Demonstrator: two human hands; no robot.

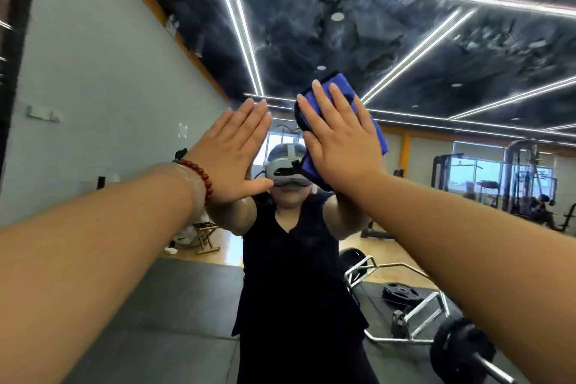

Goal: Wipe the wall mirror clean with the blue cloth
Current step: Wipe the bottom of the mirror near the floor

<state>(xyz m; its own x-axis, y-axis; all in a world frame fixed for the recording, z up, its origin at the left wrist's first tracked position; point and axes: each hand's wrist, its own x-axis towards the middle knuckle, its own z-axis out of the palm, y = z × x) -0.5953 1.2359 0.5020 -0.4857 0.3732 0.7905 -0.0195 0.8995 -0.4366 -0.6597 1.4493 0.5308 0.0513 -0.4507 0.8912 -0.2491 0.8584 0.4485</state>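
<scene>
Probably soft and light, the cloth lies pinned under the flat right hand on the mirror, left hand spread beside.

Cloth under my right hand is bright blue with black edging; dark red bead bracelet on my left wrist; top reflected in the mirror is black.

Open mirror glass above, below and right of the blue cloth; left grip close on its left.
</scene>
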